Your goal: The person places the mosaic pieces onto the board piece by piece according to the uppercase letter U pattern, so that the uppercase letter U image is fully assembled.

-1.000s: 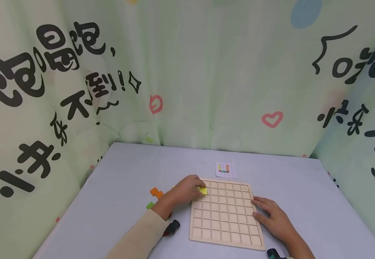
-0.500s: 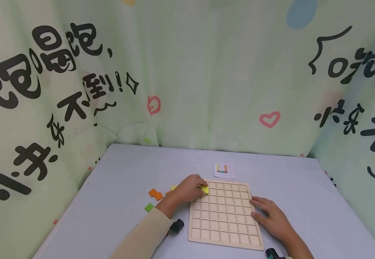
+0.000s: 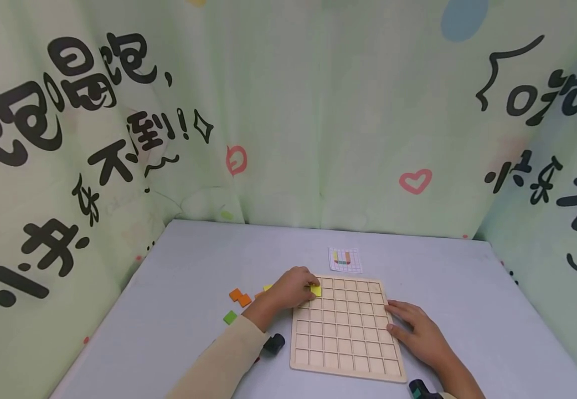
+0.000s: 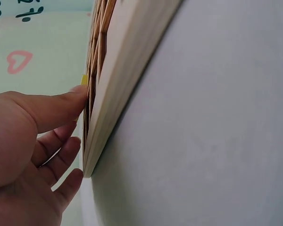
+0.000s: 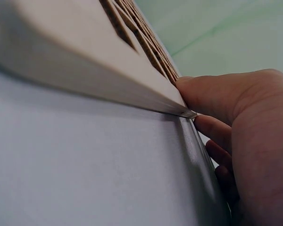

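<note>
At the upper left of the wooden grid board (image 3: 346,327), my left hand (image 3: 292,288) pinches a small yellow square tile (image 3: 315,291) over a cell. The left wrist view shows only a sliver of the yellow tile (image 4: 84,80) past the thumb tip, with the other fingers loosely bent beside the board's edge. My right hand (image 3: 420,330) rests against the board's right side, fingers relaxed. In the right wrist view its thumb (image 5: 212,94) lies on the board's rim and the index fingertip touches the side.
Behind the board lies a printed grid card (image 3: 345,260) with a coloured U shape. Left of my left forearm are orange tiles (image 3: 240,297), a green tile (image 3: 230,317) and a yellow tile (image 3: 267,287), partly hidden. A printed curtain (image 3: 288,138) surrounds the table (image 3: 209,255).
The left hand and the yellow tile have shifted slightly right onto the board's upper-left cells, then stayed nearly still. The right hand keeps its place at the board's right edge.
</note>
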A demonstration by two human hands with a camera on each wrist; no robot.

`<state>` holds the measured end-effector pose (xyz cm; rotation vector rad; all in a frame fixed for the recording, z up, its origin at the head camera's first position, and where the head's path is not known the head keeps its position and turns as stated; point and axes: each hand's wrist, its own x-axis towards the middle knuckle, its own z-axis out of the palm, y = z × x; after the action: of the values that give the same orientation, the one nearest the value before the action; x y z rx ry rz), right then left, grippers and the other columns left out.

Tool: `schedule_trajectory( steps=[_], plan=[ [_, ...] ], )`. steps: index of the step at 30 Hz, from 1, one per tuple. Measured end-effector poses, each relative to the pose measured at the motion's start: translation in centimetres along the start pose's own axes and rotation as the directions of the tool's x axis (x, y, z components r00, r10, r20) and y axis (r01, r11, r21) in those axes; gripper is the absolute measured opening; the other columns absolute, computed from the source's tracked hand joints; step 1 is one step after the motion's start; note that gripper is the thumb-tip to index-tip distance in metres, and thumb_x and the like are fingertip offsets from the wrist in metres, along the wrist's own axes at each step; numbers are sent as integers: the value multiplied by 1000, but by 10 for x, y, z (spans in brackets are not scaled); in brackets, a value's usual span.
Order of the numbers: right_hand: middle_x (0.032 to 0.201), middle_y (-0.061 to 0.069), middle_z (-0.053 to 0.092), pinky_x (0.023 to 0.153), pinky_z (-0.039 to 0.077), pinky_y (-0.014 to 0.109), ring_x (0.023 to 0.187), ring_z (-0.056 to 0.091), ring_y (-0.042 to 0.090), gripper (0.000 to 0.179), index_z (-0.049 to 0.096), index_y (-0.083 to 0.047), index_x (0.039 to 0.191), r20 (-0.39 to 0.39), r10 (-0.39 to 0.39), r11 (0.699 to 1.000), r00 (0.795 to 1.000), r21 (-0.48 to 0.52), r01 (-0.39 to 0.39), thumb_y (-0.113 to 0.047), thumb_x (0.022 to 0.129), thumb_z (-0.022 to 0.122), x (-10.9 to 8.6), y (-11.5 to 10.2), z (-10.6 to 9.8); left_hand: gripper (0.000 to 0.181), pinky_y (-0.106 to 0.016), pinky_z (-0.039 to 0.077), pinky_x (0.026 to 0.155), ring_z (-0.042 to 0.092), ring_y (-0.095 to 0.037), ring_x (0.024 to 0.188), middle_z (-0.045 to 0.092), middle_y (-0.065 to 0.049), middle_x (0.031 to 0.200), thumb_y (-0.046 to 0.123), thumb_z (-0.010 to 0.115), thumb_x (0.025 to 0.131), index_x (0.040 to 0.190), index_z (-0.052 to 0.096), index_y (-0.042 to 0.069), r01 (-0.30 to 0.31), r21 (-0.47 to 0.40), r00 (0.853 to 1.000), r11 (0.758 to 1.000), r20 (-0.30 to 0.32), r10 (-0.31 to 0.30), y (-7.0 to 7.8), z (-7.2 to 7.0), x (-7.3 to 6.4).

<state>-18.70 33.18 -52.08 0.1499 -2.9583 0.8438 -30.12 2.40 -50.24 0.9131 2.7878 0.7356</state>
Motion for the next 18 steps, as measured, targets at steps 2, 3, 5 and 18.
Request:
schedule_trajectory(
  steps=[2, 3, 5, 18],
  plan=[
    [141, 14, 50, 104, 26, 62, 133, 36, 40, 53, 61, -7, 132, -4, 0, 1000, 1000, -1, 0, -37, 89, 68, 1, 0, 1, 31, -26, 44, 84, 52, -8, 93, 61, 8, 105, 20, 74, 88, 118, 71, 16, 4, -1, 1000, 1000, 3, -4, -1, 1, 0],
    [141, 14, 50, 104, 26, 62, 133, 36, 40, 53, 61, -7, 132, -4, 2, 1000, 1000, -1, -2, -37, 89, 68, 1, 0, 1, 31, -26, 44, 85, 53, -8, 94, 61, 8, 105, 20, 74, 88, 118, 71, 16, 5, -1, 1000, 1000, 4, -5, -2, 1, 1],
    [141, 14, 50, 104, 26, 62, 133, 36, 40, 53, 61, -7, 132, -6, 4, 1000, 1000, 2, -4, -37, 89, 68, 1, 1, 1, 31, -27, 44, 86, 53, -8, 95, 61, 9, 106, 21, 74, 88, 119, 71, 17, 3, 5, 1000, 1000, 8, -3, -2, 2, 3],
    [141, 14, 50, 103, 25, 64, 133, 36, 40, 55, 61, -7, 131, -1, 2, 1000, 1000, 5, -2, -40, 88, 67, 3, 5, 4, 31, -27, 44, 87, 54, -10, 94, 62, 7, 103, 20, 76, 86, 116, 72, 15, 59, -20, 998, 998, 13, -58, 3, 0, 3]
  ],
)
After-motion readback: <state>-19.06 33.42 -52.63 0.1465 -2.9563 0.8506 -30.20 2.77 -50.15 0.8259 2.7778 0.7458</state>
